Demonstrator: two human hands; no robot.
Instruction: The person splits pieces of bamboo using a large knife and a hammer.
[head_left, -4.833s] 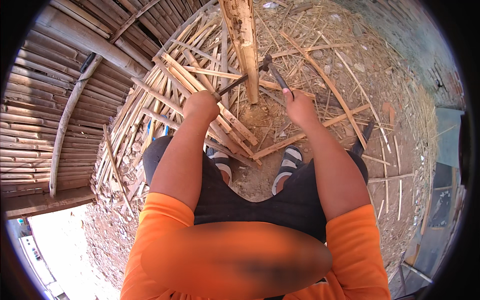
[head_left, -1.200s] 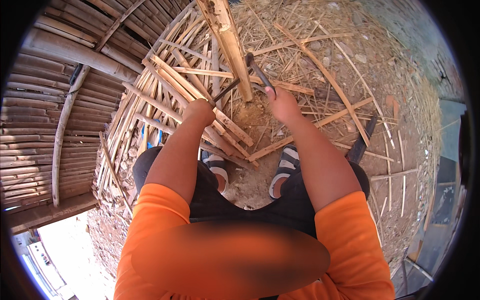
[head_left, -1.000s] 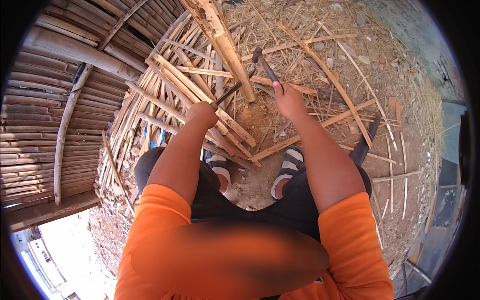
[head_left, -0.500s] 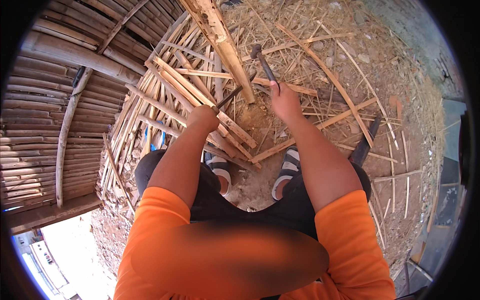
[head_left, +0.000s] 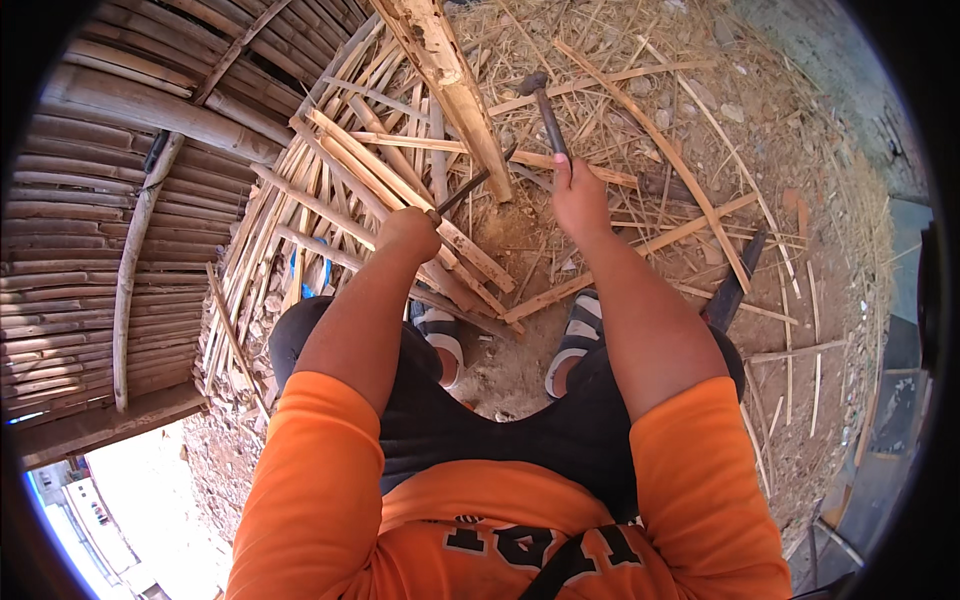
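My right hand [head_left: 580,200] is closed round the handle of a hammer [head_left: 550,125], its dark head raised and pointing away from me, right of a worn wooden post [head_left: 440,75]. My left hand [head_left: 408,237] grips a thin dark metal tool [head_left: 465,193], perhaps a blade or chisel; its grip is hidden in my fist. The tool slants up to the right and meets the post near its lower end, where I cannot tell if it is in the wood or only against it. Hammer and post are apart.
Split wood strips [head_left: 375,170] lie heaped at the left, beside a bamboo slat wall [head_left: 60,260]. Long strips [head_left: 670,140] and straw litter the ground at right, with a dark flat blade-like piece [head_left: 735,285] by my right knee. My sandalled feet [head_left: 575,335] stand near the post.
My right hand and the hammer have shifted a little to the right, the hammer head also slightly farther away. My left hand and its tool have hardly moved.
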